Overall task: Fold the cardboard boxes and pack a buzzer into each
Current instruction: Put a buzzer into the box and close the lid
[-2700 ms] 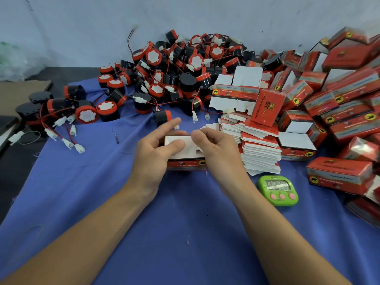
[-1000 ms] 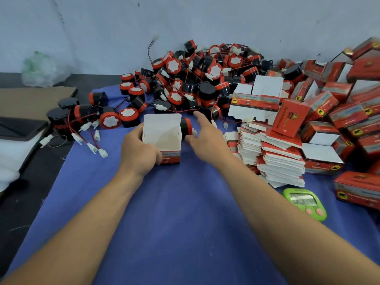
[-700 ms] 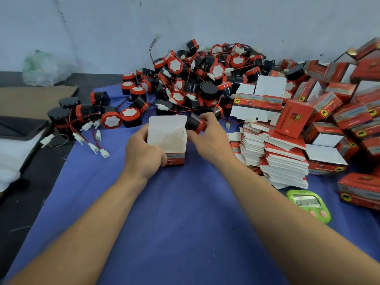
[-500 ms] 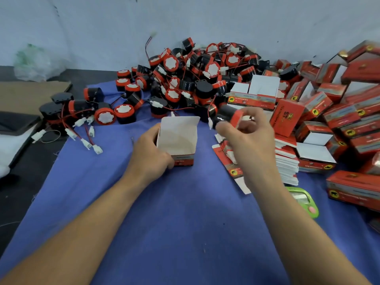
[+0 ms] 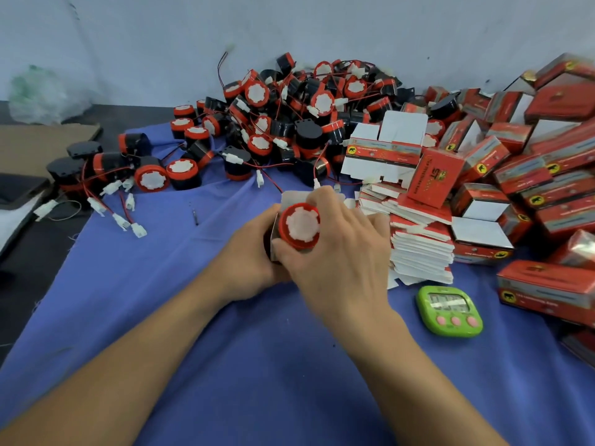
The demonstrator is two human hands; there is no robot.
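My right hand (image 5: 341, 252) grips a round buzzer (image 5: 300, 225) with a red rim and white face, which sits in the mouth of a small open cardboard box (image 5: 291, 199). The box is mostly hidden; only its pale back flap and left edge show. My left hand (image 5: 249, 255) holds the box from the left and below. A big pile of loose buzzers (image 5: 289, 123) with red wires lies behind. A stack of flat unfolded boxes (image 5: 418, 249) sits just right of my hands.
Packed red boxes (image 5: 531, 175) are heaped at the right. A green digital timer (image 5: 449, 310) lies near my right forearm. Blue cloth (image 5: 257, 365) covers the table. A few buzzers (image 5: 106, 169) and white connectors lie at the left; cardboard and a plastic bag are beyond the cloth.
My right hand took a buzzer from the pile, lifted it, and brought it down into the open box that my left hand holds. The box moved slightly nearer to me.
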